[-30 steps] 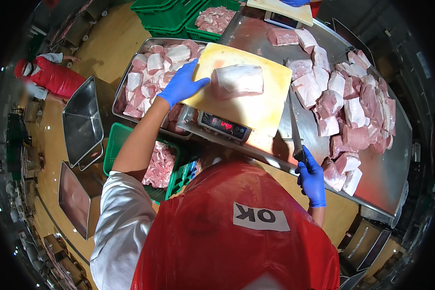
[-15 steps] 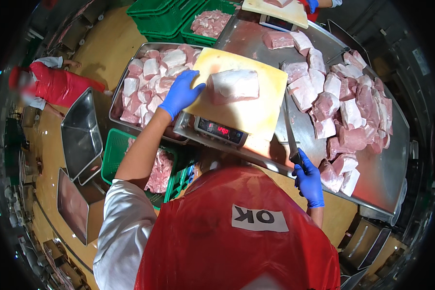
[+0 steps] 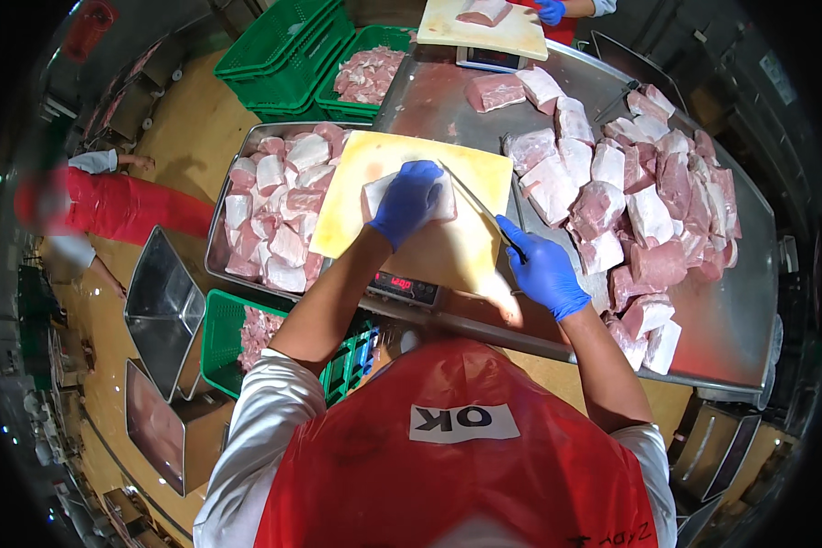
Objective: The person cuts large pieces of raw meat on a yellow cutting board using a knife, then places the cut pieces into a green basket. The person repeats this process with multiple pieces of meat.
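Observation:
A thick piece of raw pork (image 3: 446,201), pale with a white fat side, lies on the yellowish cutting board (image 3: 347,215). My left hand (image 3: 405,205) rests on top of it, fingers bent over and gripping it, hiding its middle. In my right hand (image 3: 548,276) is a knife (image 3: 470,194) with a long, narrow blade. Its tip points up and left over the board, close to the pork's right end. The board sits on a digital scale (image 3: 402,287) with a lit red display.
Pork pieces (image 3: 648,215) are heaped on the steel table (image 3: 703,338) at right. A steel tray (image 3: 217,242) of cut pork stands left of the board. Green crates (image 3: 279,59) rise behind; another (image 3: 217,338) sits below left. Two people in red aprons are nearby.
My left hand has moved from the board's left edge onto the pork. My right hand has raised the knife from the table's near edge to the board, beside the pork.

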The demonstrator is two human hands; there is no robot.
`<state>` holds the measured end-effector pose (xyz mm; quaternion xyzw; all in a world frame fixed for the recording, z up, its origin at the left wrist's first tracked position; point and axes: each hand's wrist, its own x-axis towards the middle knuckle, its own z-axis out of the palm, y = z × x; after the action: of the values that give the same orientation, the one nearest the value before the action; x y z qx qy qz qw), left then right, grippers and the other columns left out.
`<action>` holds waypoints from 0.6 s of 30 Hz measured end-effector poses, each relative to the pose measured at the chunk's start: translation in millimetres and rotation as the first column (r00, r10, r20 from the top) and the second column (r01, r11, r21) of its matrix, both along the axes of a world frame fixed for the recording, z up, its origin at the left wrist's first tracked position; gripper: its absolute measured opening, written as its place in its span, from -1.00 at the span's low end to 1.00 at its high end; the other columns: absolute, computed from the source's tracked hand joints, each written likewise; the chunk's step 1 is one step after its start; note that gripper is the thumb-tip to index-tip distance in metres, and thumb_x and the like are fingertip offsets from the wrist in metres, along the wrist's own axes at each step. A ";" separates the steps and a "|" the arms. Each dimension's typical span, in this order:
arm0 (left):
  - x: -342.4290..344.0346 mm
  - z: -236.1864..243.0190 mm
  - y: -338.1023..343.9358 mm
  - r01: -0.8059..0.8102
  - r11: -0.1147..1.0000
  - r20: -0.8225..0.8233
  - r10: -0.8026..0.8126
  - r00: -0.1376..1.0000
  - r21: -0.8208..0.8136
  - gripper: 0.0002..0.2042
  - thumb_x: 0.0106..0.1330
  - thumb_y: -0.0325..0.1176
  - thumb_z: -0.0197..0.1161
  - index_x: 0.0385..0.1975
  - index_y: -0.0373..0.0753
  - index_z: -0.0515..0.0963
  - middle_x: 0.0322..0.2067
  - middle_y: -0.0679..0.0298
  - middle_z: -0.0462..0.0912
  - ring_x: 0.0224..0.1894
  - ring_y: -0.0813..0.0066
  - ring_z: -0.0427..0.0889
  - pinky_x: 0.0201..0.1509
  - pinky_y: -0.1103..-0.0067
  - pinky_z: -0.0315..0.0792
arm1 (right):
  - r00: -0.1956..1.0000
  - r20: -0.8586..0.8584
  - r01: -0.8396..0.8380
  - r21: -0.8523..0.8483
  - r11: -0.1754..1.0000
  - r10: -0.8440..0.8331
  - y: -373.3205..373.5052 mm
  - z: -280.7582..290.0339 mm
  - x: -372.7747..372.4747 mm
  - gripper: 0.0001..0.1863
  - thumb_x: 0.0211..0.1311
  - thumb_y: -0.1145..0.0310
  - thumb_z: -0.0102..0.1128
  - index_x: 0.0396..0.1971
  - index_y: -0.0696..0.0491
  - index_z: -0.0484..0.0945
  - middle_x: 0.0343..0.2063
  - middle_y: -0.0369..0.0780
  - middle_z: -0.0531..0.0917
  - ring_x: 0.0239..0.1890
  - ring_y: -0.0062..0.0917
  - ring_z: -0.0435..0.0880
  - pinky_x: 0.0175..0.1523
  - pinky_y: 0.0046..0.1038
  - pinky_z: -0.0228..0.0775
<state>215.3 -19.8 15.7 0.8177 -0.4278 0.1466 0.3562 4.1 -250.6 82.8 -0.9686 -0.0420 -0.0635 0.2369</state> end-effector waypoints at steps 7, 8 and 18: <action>-6.0 4.3 -11.5 -0.014 1.000 -0.042 0.015 0.999 0.010 -0.82 0.33 -0.51 0.24 -0.10 -0.29 0.62 -0.17 0.00 0.67 -0.03 -0.09 0.62 0.14 0.19 0.52 | 0.997 -0.025 -0.080 -0.100 0.992 0.078 -5.0 -3.0 33.2 -0.40 0.41 0.38 0.16 0.45 -0.12 0.46 -0.41 -0.04 0.69 -0.47 -0.11 0.71 -0.32 -0.10 0.57; -6.5 10.5 -14.0 -0.009 0.997 -0.081 0.015 0.997 0.080 -0.81 0.34 -0.50 0.24 -0.08 -0.29 0.63 -0.16 -0.01 0.67 -0.02 -0.10 0.62 0.15 0.20 0.52 | 0.997 -0.009 -0.083 -0.102 0.991 0.083 -1.9 -13.5 43.8 -0.41 0.41 0.38 0.14 0.45 -0.10 0.45 -0.41 -0.04 0.69 -0.48 -0.12 0.71 -0.33 -0.10 0.58; -13.7 20.5 -13.4 -0.069 0.976 -0.032 0.078 0.996 0.205 -0.76 0.42 -0.45 0.24 0.03 -0.32 0.63 0.00 -0.09 0.67 0.10 -0.13 0.60 0.28 0.20 0.50 | 0.974 -0.195 -0.106 0.050 0.993 0.114 -16.3 19.8 32.6 -0.42 0.42 0.42 0.08 0.44 -0.05 0.42 -0.38 -0.02 0.69 -0.42 -0.06 0.76 -0.24 -0.03 0.65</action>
<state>201.6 -33.2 36.1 0.8680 -0.4028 0.0986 0.2733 36.7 -266.9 102.5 -0.9614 -0.0705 0.0455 0.2620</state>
